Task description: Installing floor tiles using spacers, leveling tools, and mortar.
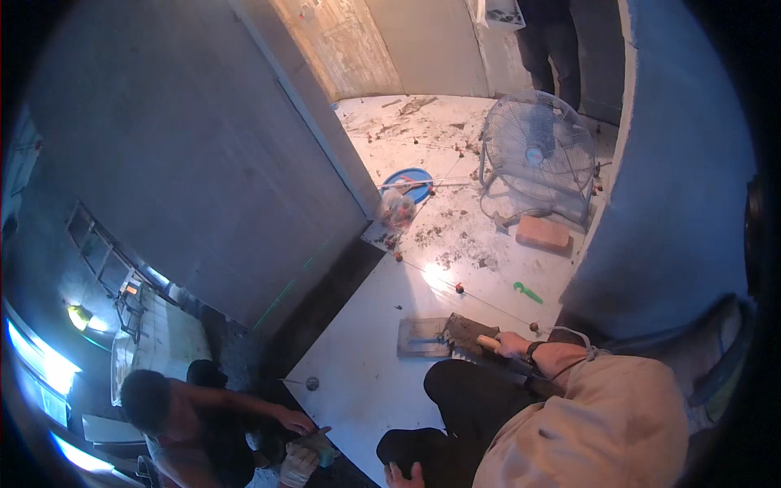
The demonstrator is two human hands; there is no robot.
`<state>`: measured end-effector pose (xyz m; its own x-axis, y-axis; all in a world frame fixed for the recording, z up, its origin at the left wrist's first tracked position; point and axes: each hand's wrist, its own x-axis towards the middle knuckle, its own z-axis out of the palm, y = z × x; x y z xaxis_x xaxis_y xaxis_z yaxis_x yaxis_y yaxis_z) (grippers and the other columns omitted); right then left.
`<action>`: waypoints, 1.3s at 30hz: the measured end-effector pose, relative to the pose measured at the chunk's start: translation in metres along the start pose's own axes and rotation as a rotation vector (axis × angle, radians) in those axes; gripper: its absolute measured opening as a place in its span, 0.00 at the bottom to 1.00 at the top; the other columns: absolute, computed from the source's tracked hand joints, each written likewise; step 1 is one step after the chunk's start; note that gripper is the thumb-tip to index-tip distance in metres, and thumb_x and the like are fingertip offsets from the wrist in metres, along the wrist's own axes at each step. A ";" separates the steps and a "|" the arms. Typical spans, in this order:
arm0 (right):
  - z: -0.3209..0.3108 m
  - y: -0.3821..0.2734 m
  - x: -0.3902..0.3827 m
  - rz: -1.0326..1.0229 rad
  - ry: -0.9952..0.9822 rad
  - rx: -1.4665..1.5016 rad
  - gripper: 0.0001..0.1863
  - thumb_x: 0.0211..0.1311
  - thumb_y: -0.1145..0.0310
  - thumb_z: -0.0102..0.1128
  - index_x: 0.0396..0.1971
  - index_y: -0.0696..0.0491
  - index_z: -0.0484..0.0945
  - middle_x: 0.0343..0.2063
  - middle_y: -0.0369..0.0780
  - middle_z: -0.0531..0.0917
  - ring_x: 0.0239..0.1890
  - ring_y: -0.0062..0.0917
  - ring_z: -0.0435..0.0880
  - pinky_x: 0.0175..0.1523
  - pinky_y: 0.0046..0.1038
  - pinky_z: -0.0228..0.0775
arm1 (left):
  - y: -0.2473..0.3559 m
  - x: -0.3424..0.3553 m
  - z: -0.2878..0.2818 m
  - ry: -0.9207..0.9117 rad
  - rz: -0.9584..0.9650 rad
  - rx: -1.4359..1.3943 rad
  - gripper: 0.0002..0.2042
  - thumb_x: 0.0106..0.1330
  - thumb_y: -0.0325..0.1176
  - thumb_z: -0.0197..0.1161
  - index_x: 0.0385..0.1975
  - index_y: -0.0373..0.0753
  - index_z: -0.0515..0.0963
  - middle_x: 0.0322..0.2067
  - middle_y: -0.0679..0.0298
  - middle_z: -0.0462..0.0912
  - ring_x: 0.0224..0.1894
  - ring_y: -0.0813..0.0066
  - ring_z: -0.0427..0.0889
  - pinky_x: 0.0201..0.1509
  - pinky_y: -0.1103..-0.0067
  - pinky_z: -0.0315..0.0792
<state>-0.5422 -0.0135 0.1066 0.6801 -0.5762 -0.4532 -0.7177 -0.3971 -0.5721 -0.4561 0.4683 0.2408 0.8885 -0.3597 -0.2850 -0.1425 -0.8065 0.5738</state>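
Observation:
My right hand [512, 345] is closed round the wooden handle of a notched trowel [468, 335], whose toothed blade is smeared with dark mortar. Beside the blade, on the large white tiles [350, 350], lies a flat grey rectangular tool [421, 337] with a blue bar across it. Down at the lower edge, my left hand [402, 476] rests near my dark-trousered knee, fingers apart and nothing visible in them; part of it is cut off by the frame.
A co-worker [175, 423] crouches at lower left, holding a greenish thing. Farther off stand a floor fan [537, 150], an orange block [543, 234], a green plastic spanner [528, 292] and a blue round tray [408, 185]. Grey walls flank the doorway; another person's legs [549, 53] show behind.

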 end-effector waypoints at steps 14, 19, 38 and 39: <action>-0.032 0.023 -0.037 0.064 -0.194 0.086 0.20 0.56 0.61 0.61 0.46 0.56 0.79 0.36 0.47 0.84 0.34 0.34 0.85 0.39 0.33 0.76 | 0.041 0.019 -0.002 -0.069 0.161 0.139 0.48 0.54 0.53 0.69 0.68 0.34 0.50 0.67 0.34 0.46 0.69 0.38 0.48 0.70 0.60 0.52; -0.119 -0.031 -0.107 0.166 -0.049 0.221 0.18 0.56 0.64 0.60 0.45 0.58 0.79 0.34 0.46 0.84 0.35 0.32 0.85 0.42 0.32 0.76 | 0.061 -0.001 -0.022 -0.200 0.289 0.027 0.48 0.56 0.55 0.65 0.69 0.34 0.46 0.67 0.32 0.42 0.69 0.35 0.45 0.71 0.59 0.49; -0.296 -0.246 -0.346 0.521 -0.268 1.066 0.36 0.64 0.36 0.47 0.59 0.52 0.68 0.45 0.37 0.78 0.43 0.21 0.76 0.42 0.27 0.68 | 0.355 -0.059 -0.205 -0.202 0.084 -0.590 0.27 0.68 0.38 0.54 0.61 0.25 0.63 0.55 0.45 0.74 0.58 0.62 0.73 0.60 0.72 0.65; -0.292 -0.267 -0.348 0.591 -0.296 1.202 0.37 0.64 0.36 0.45 0.60 0.52 0.66 0.45 0.36 0.77 0.43 0.20 0.75 0.42 0.26 0.67 | 0.386 -0.062 -0.216 -0.209 0.130 -0.538 0.25 0.67 0.35 0.54 0.60 0.25 0.64 0.56 0.45 0.73 0.59 0.59 0.72 0.62 0.71 0.64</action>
<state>-0.6310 0.0840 0.6169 0.4359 -0.2089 -0.8754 -0.4420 0.7976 -0.4104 -0.4722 0.2809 0.6462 0.7661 -0.5686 -0.2996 0.0452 -0.4174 0.9076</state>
